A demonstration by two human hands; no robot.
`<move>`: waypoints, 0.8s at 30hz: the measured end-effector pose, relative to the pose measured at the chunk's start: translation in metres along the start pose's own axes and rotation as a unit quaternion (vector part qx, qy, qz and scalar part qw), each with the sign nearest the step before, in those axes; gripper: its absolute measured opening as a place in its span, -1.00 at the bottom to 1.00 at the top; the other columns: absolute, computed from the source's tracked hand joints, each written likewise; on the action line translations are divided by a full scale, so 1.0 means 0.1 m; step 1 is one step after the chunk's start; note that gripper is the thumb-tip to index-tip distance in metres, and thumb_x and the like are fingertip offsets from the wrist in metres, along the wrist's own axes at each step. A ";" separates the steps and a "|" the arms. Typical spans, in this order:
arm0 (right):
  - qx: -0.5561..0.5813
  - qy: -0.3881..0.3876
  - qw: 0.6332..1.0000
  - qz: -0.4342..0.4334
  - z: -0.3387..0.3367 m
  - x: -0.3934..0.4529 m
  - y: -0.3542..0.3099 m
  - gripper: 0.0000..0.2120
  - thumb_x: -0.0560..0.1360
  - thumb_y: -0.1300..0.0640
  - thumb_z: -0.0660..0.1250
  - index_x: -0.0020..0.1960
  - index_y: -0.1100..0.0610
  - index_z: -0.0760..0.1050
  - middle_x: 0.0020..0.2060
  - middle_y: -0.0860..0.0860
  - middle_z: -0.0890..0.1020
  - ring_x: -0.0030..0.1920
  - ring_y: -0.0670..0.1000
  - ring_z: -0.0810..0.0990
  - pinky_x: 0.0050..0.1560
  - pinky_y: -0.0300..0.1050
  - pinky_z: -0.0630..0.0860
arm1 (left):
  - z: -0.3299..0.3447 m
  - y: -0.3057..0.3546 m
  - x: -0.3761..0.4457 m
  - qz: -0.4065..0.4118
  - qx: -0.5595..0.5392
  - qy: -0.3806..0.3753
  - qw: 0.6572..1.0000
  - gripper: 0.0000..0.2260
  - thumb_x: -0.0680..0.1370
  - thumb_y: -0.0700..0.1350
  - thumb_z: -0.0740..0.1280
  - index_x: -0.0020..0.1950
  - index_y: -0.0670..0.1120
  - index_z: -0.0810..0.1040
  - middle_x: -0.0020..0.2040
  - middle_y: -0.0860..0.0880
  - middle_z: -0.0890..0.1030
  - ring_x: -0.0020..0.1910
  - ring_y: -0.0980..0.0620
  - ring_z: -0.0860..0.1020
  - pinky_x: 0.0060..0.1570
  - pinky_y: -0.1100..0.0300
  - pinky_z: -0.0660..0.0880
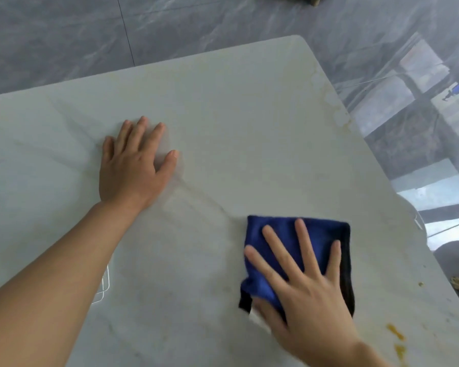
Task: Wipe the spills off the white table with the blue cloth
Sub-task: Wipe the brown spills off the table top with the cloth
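Note:
A folded blue cloth lies flat on the white table, right of centre. My right hand presses down on it with the fingers spread wide, palm over its near edge. My left hand rests flat on the bare tabletop to the left, fingers apart, holding nothing. Orange-yellow spills streak the table near its right edge, to the right of the cloth and apart from it. A small yellow speck sits further up that edge.
The table's rounded far corner and right edge drop to a glossy grey tiled floor. A grey seat with crumbs on it stands beside the right edge. A thin white wire object shows under my left forearm.

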State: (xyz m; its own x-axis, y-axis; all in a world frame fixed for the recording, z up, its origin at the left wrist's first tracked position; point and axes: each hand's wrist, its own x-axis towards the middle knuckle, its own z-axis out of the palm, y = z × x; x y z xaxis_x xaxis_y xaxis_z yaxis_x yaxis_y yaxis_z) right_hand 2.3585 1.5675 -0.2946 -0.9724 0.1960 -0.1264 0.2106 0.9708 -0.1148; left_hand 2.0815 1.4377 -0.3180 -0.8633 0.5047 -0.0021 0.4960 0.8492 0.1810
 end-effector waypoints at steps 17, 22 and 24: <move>0.024 -0.010 1.000 -0.006 0.00 -0.07 -0.38 -0.44 0.41 -0.30 0.13 0.37 -0.19 0.30 0.45 -0.05 0.28 0.44 0.31 0.15 0.17 0.57 0.09 | 0.02 -0.02 0.03 0.011 0.000 0.005 1.000 -0.42 0.47 0.25 -0.04 0.46 0.08 0.18 0.53 -0.03 0.13 0.51 -0.05 0.02 0.43 -0.09 -0.06; 0.001 -0.021 0.991 -0.131 0.10 -0.40 -0.77 -0.51 0.43 -0.34 0.09 0.32 -0.27 0.34 0.38 -0.08 0.40 0.36 0.29 0.30 0.06 0.61 0.20 | 0.02 -0.03 0.03 0.011 -0.002 0.009 1.000 -0.42 0.47 0.25 -0.05 0.46 0.08 0.18 0.52 -0.04 0.13 0.51 -0.05 0.02 0.42 -0.10 -0.05; 0.025 -0.020 0.989 -0.142 0.10 -0.27 -0.76 -0.49 0.41 -0.34 0.09 0.34 -0.28 0.31 0.40 -0.10 0.36 0.41 0.26 0.25 0.12 0.59 0.14 | 0.02 -0.02 0.03 0.010 -0.002 0.010 1.000 -0.42 0.47 0.25 -0.05 0.46 0.07 0.18 0.52 -0.04 0.13 0.51 -0.05 0.02 0.42 -0.10 -0.06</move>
State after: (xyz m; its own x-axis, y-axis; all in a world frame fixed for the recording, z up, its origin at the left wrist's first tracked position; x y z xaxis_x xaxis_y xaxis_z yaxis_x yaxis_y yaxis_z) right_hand 2.3699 1.4867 -0.2918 -0.9885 -0.0901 -0.1215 -0.0645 0.9776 -0.2003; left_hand 2.0780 1.4377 -0.3202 -0.8547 0.5188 0.0203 0.5132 0.8383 0.1839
